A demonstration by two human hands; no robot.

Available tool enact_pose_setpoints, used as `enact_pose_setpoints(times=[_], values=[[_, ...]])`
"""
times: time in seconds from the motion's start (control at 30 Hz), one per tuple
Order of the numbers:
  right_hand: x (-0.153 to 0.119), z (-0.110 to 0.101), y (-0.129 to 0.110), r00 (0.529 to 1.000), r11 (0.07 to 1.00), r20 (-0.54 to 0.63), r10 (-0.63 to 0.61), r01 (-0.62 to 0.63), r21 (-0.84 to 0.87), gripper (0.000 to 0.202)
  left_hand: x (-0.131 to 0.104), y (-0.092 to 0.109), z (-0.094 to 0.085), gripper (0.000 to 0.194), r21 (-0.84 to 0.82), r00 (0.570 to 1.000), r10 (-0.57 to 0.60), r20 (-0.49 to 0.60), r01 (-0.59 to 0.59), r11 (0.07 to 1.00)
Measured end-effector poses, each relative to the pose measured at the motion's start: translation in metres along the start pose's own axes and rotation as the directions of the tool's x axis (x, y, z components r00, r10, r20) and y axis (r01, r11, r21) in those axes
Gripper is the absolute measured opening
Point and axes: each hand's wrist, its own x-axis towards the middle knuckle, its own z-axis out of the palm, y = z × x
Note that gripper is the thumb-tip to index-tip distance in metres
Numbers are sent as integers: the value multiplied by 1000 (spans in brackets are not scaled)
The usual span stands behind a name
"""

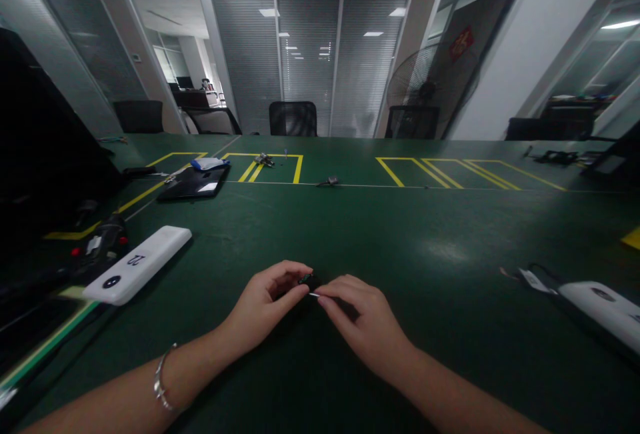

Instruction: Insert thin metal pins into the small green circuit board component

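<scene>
Glass panels [307, 54] with blinds rise far beyond the fingers, past the broad green bench [450, 221] that spreads beneath and around both hands. Against its far edge, straight ahead of the fingers, stands a black chair [293, 119]. Well to the left of the fingers lies a white case [150, 257] marked 22; a similar pale case [607, 317] sits well to their right, cut off by the view. Ahead and left, a flat black folder-like thing [187, 183] carries a blue and white packet [210, 163]. The left hand [265, 301] has its fingers closed around a small dark piece [313, 281] showing a little green, just above the bench. The right hand [365, 314] has its thumb and fingers pinched together on a thin white stick [315, 295] just beside that piece; whether the two are joined cannot be told.
</scene>
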Motion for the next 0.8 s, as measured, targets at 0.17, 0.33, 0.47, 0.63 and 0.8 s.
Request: enact_pose_setpoints(times=[0.17, 0.33, 0.47, 0.63, 0.8], values=[[0, 1, 3, 999, 1000, -40, 4, -4, 5, 17, 1, 1, 0, 20, -115, 999, -12, 52, 18, 993], [-1, 2, 4, 999, 1000, -50, 9, -9, -6, 14, 0, -3, 3, 25, -223, 995, -7, 98, 29, 974], [0, 2, 3, 998, 1000, -48, 29, -29, -3, 15, 0, -3, 4, 39, -225, 993, 8, 121, 20, 974], [1, -1, 0, 998, 999, -48, 50, -51, -7, 15, 1, -2, 1, 31, -92, 998, -3, 61, 9, 996], [1, -2, 0, 999, 999, -26, 36, -36, -19, 15, 1, -4, -1, 30, -143, 994, -110, 25, 113, 983]])
